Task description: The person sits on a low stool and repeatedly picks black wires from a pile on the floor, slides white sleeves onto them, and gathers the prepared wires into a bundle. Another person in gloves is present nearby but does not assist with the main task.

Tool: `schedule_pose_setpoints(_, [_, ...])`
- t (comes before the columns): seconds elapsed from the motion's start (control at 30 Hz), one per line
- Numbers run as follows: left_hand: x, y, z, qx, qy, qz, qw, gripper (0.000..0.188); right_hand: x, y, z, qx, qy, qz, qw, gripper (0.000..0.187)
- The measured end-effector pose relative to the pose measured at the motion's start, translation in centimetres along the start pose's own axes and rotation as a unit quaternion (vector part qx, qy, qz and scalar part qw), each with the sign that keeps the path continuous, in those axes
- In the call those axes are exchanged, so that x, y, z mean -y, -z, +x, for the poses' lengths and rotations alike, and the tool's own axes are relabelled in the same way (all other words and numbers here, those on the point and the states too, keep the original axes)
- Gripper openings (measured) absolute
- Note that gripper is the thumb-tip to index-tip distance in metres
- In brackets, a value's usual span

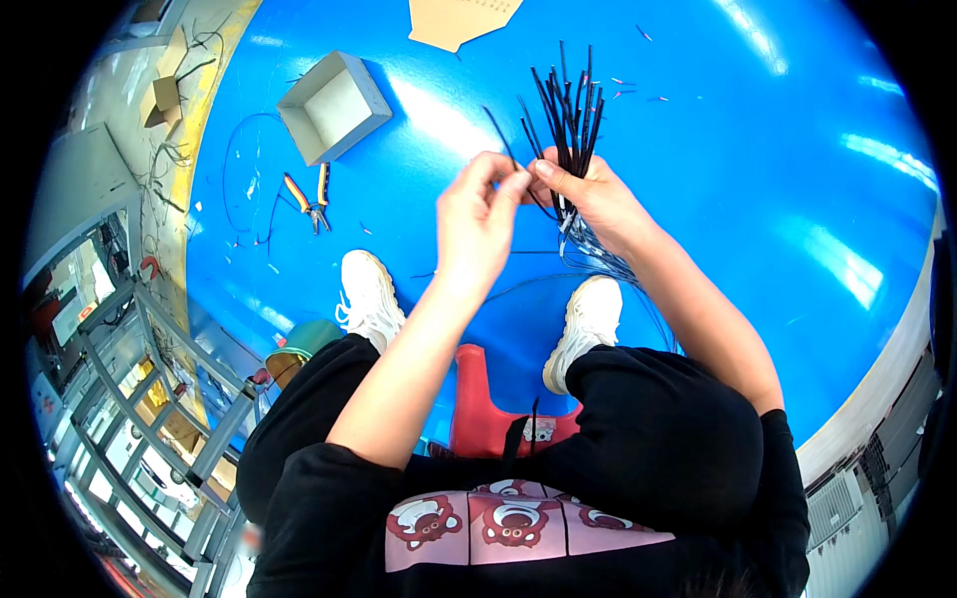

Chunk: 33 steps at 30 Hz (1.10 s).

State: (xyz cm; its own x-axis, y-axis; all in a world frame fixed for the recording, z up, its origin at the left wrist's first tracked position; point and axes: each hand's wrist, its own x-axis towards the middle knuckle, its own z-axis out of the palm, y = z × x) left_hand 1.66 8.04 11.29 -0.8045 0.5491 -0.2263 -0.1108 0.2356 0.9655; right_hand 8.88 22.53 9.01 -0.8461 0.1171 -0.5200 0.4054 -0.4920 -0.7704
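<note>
A bundle of black cables (572, 120) stands upright in my right hand (603, 199), its fingers and thumb wrapped around it. The cut ends fan out above the hand. Below it, thinner grey-blue wires (596, 254) trail down toward my right leg. My left hand (480, 204) is just to the left of the bundle, thumb and fingers pinched on a single black cable (498, 132) whose free end sticks up. The fingertips of both hands nearly meet; exactly where this cable joins the bundle is hidden.
On the blue floor (728, 179) lie an open grey box (344, 110), wire cutters with orange-black handles (311, 204), a cardboard piece (464, 20) and scattered scraps. A red stool (477, 404) is between my legs; a green bin (307, 342) stands beside my left leg. Metal racks (150, 399) line the left.
</note>
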Motion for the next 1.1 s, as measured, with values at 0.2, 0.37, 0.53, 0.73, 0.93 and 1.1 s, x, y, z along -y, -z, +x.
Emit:
schedule_pose_setpoints(0.2, [0.1, -0.5, 1.7, 0.022, -0.055, 0.188, 0.980, 0.013, 0.6, -0.7, -0.3, -0.061, 0.005, 0.000, 0.998, 0.027])
schedule_pose_setpoints(0.37, [-0.8, 0.5, 4.1, 0.078, 0.106, -0.088, 0.987, 0.016, 0.8, -0.5, -0.5, -0.031, 0.006, -0.089, 0.995, 0.030])
schedule_pose_setpoints(0.53, [-1.6, 0.6, 4.5, 0.052, 0.113, -0.051, 0.991, 0.013, 0.8, -0.8, -0.6, 0.005, 0.017, -0.093, 0.995, 0.032])
schedule_pose_setpoints(0.73, [-1.8, 0.6, 4.4, 0.093, 0.136, -0.077, 0.983, 0.015, 0.9, -0.6, -0.9, 0.048, 0.003, -0.094, 0.994, 0.033])
schedule_pose_setpoints(0.93, [-2.4, 2.7, 4.5, 0.083, 0.076, -0.041, 0.993, 0.024, 0.8, -0.1, -1.2, 0.041, 0.014, -0.115, 0.992, 0.034])
schedule_pose_setpoints(1.1, [7.6, 13.2, 0.2, 0.106, 0.297, 0.215, 0.924, 0.052, 0.5, 0.3, -1.2, -0.013, 0.032, -0.056, 0.998, 0.031])
